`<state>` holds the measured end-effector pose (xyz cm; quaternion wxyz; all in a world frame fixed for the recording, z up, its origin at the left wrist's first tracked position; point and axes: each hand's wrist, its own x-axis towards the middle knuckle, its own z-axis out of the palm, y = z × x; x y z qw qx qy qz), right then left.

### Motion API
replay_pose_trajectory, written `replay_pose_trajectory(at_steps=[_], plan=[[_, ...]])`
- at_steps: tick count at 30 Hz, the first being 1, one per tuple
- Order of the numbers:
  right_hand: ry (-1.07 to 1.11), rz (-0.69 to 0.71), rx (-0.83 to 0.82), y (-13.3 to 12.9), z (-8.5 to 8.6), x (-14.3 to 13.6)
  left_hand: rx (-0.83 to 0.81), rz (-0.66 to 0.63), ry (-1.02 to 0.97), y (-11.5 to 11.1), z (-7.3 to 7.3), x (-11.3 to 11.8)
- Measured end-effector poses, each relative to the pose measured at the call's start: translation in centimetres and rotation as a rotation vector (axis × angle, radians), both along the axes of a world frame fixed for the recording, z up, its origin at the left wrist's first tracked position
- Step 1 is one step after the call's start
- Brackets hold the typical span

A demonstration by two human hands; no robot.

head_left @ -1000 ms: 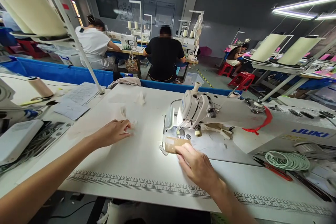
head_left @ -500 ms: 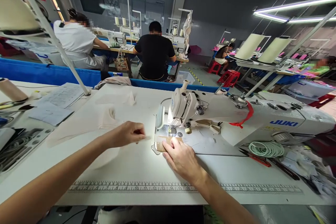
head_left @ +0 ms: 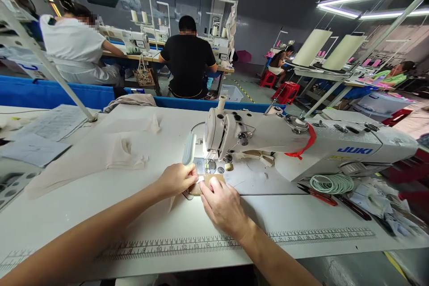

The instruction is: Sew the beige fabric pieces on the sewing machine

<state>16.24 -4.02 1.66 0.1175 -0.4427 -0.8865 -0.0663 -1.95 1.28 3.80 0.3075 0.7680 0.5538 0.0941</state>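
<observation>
At the needle plate of the white sewing machine (head_left: pixel 261 127), my left hand (head_left: pixel 176 178) is closed in a pinch on thin sheer fabric (head_left: pixel 172 203). A small white edge of it shows at the fingertips, and a pale fold hangs under the hand. Close beside it, my right hand (head_left: pixel 223 203) has its fingers bent and pressed onto a flat brown piece (head_left: pixel 195 191), holding it on the machine bed just in front of the needle area. Whether the brown piece is card or cloth I cannot tell. The fingertips of both hands nearly meet.
More sheer fabric (head_left: pixel 83 161) lies on the table to the left, with papers (head_left: pixel 36 147) beyond. Right of the machine bed are red-handled thread snips (head_left: pixel 318 195), a green cord coil (head_left: pixel 331 184) and cloth scraps (head_left: pixel 378 205). A printed ruler (head_left: pixel 187 248) runs along the front edge. Co-workers sit beyond.
My left hand has moved right to the needle area, beside my right hand, with the fabric at its fingertips. My right hand stays on the brown piece. The view has shifted.
</observation>
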Motion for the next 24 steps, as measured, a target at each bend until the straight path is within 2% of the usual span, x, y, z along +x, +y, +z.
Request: replay_pose_trajectory(at_steps=[9,15,24], plan=[[0.156,-0.014,-0.042,0.2,0.2,1.2,-0.069,0.041,0.009,0.3,0.3,0.1],[0.15,-0.022,-0.08,0.5,0.2,1.2,-0.075,0.06,-0.013,0.5,0.3,0.1],[0.069,-0.013,-0.048,0.6,0.2,0.6,-0.065,0.05,0.043,0.8,0.5,0.1]])
